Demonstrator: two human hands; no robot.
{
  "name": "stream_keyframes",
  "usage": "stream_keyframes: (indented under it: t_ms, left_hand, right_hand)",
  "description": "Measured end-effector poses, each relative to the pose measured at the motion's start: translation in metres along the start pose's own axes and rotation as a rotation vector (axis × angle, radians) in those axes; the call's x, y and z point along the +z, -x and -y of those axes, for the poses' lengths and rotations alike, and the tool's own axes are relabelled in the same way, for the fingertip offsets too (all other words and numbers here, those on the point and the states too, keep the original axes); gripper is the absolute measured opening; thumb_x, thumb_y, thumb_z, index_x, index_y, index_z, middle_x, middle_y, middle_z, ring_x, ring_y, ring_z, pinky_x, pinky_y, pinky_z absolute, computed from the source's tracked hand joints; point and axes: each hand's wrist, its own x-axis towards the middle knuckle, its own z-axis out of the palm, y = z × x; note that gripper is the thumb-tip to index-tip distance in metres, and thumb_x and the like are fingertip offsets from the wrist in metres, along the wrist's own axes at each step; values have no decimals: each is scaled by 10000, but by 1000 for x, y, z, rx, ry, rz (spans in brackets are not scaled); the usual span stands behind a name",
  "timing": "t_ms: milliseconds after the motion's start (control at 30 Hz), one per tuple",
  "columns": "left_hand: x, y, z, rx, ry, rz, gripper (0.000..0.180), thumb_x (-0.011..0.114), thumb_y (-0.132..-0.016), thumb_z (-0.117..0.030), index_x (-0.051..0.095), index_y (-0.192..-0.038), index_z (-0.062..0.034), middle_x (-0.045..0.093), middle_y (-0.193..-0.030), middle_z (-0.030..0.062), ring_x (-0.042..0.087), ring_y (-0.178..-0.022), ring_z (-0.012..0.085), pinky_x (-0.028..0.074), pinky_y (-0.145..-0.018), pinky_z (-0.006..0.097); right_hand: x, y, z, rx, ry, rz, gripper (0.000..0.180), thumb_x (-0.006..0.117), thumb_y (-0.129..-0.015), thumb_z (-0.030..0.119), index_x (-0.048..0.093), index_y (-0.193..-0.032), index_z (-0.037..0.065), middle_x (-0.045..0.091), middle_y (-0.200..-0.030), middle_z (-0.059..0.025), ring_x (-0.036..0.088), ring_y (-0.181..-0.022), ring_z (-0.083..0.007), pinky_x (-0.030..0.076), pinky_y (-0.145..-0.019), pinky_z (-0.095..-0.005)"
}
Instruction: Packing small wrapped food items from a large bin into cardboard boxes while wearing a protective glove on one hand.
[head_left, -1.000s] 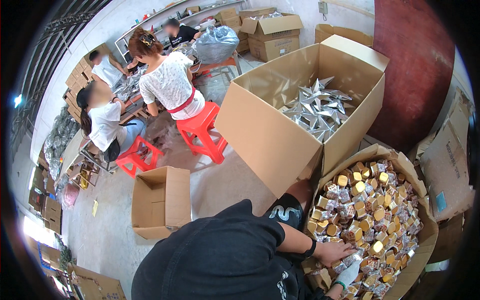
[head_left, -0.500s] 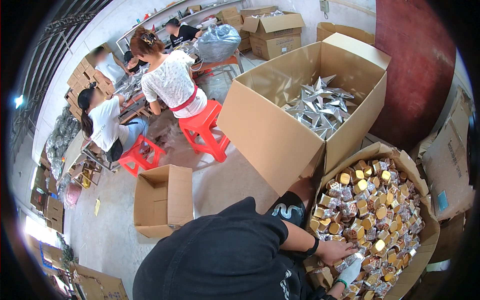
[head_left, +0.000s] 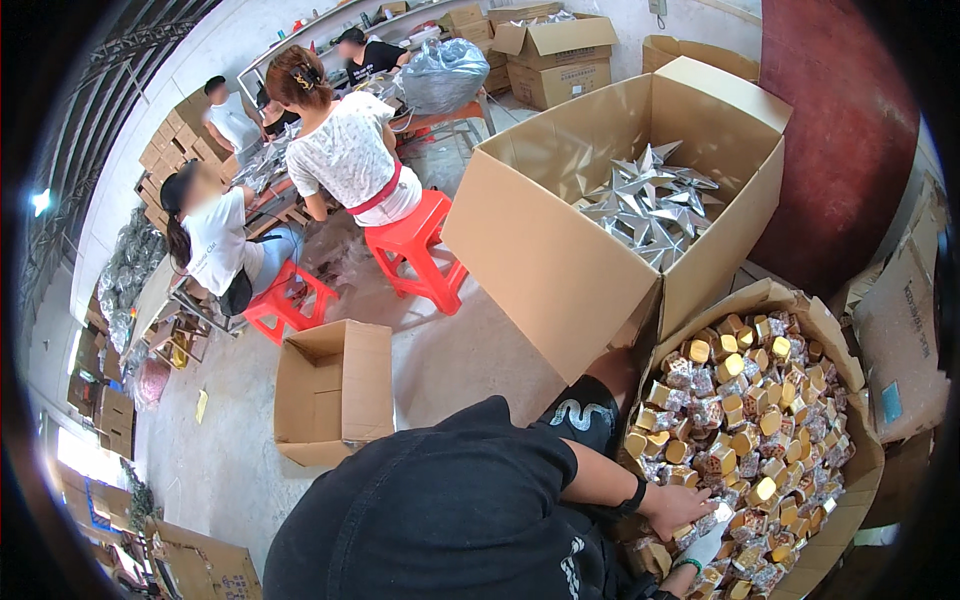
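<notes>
Small gold-topped pieces (head_left: 770,424) in clear wrapping, some with a reddish-brown pattern, fill a large open carton (head_left: 868,470) at the lower right. My left hand (head_left: 675,510), bare with a black band at the wrist, rests on the pile at the carton's near left side, its fingers stretched out over the pieces. Just below it, my right hand (head_left: 704,543), in a pale glove with a green bracelet, reaches in among the pieces. Its fingertips are partly hidden beside a bright, shiny piece, so its grip is unclear.
A tall carton (head_left: 560,265) of silver star shapes (head_left: 650,205) stands just beyond the pile. A smaller open carton (head_left: 367,385) sits on the floor to the left. Several people work at a table farther back, two on red stools (head_left: 412,240).
The view has shifted slightly, so the background sits a little differently. Both hands stay in nearly the same spot on the pile, with only slight finger movement.
</notes>
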Motion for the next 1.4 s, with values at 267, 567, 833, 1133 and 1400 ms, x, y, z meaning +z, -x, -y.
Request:
stream_keyframes:
  t_ms: [267,567,833,1133,1400]
  left_hand:
    - [5,1,-2,-62,108,19,998,849,-530,-366,361,-1277,82,416,-1238,324,563,-1027,479,486,-904,472]
    - [5,3,-18,-9,132,1,1016,816,-538,-311,319,-1335,78,355,-1326,357,563,-1015,501,481,-884,513]
    - [-1,3,-21,-9,167,2,979,798,-563,-291,314,-1331,77,335,-1344,373,552,-1025,509,471,-892,515]
    - [11,-9,-16,8,161,10,962,792,-575,-301,324,-1317,94,328,-1348,383,533,-1060,514,466,-903,511]
    - [12,1,-5,32,215,-53,1057,832,-561,-358,318,-1364,98,402,-1237,286,482,-1144,472,426,-980,467]
  right_hand:
    - [-5,19,-3,318,-300,96,496,403,-1006,409,611,-1232,20,674,-1129,-101,664,-967,-285,548,-829,-404]
    - [-47,-16,-38,292,-379,301,456,397,-983,403,628,-1201,77,684,-1102,-78,675,-940,-264,558,-812,-392]
    - [-48,-15,-35,319,-374,277,437,417,-977,411,635,-1180,90,688,-1091,-68,677,-925,-259,561,-799,-389]
    - [-67,-34,-53,306,-433,331,456,400,-987,409,619,-1212,79,682,-1118,-84,676,-951,-274,562,-816,-395]
    - [-21,16,-5,151,-157,142,564,366,-1043,449,539,-1327,-7,635,-1220,-102,644,-1030,-276,531,-886,-401]
